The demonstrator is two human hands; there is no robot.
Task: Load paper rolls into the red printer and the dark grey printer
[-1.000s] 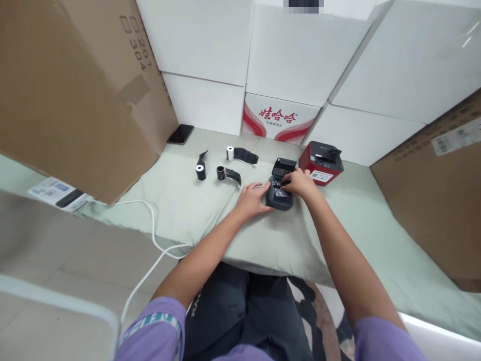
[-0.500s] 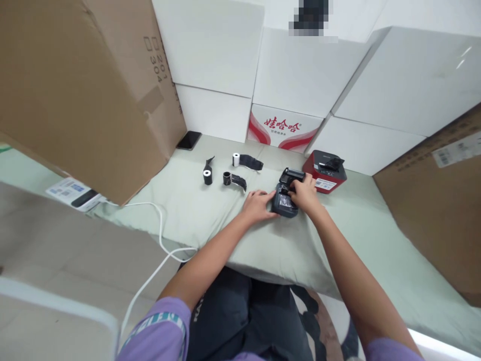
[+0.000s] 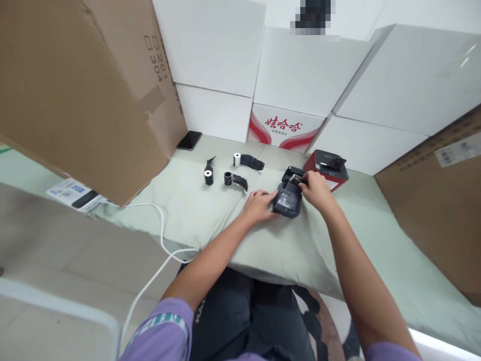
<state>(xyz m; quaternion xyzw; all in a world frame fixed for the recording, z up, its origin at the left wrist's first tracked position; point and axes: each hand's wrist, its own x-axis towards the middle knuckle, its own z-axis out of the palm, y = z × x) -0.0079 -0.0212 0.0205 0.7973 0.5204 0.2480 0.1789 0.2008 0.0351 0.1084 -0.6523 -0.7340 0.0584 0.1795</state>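
A small dark handheld printer (image 3: 287,202) lies on the cloth, its lid (image 3: 291,171) raised at the far side. My left hand (image 3: 258,206) grips its left side, thumb on the near edge and fingers along the flank. Pinched in my right hand (image 3: 316,189), a small dark paper roll (image 3: 295,178) with a pale end is just over the open compartment. To the left lie a white-cored black roll (image 3: 208,178), another roll with a white end (image 3: 237,160) and a hollow black roll (image 3: 228,179), each with a dark strip trailing.
A red and black boxy device (image 3: 330,165) stands close behind my right hand. A phone (image 3: 190,140) lies at the back left. Large cardboard boxes (image 3: 93,100) flank the table, and white boxes (image 3: 214,113) line the back. A white cable (image 3: 161,225) hangs over the front edge.
My right hand has drawn up and to the right from inside the printer, and a roll's pale end now shows at its fingertips. My left hand stays on the printer.
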